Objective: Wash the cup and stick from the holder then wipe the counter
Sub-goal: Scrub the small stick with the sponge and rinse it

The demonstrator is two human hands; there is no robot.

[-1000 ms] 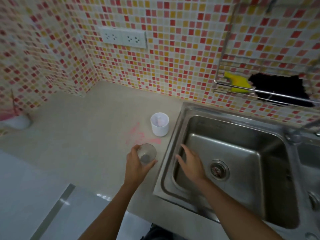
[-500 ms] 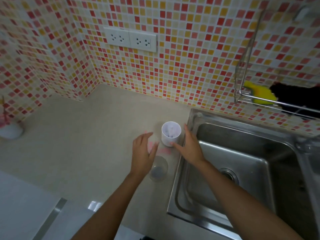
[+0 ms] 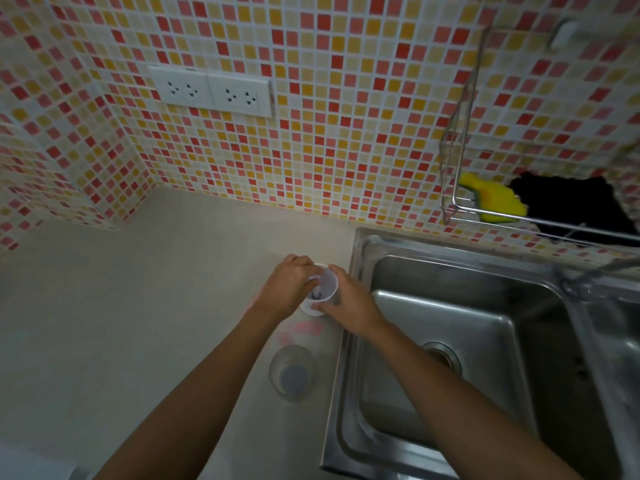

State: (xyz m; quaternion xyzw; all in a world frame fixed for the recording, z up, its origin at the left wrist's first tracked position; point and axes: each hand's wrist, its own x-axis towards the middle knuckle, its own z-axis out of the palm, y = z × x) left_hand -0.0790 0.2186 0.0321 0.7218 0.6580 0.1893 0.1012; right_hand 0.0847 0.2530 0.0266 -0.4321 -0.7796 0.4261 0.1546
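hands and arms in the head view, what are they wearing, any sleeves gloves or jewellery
Both arms are bare up to the bottom edge of the picture, with no sleeves in view. The left hand and right hand wear no gloves, and no rings, watch or bracelet can be seen on the fingers or wrists.

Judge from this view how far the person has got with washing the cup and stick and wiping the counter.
Done: the clear glass cup stands on the beige counter, out of the white cylindrical holder. In hand: left hand reaches into the holder while right hand grips it. Left: the steel sink looks dry, the pink counter stain remains, so washing and wiping.
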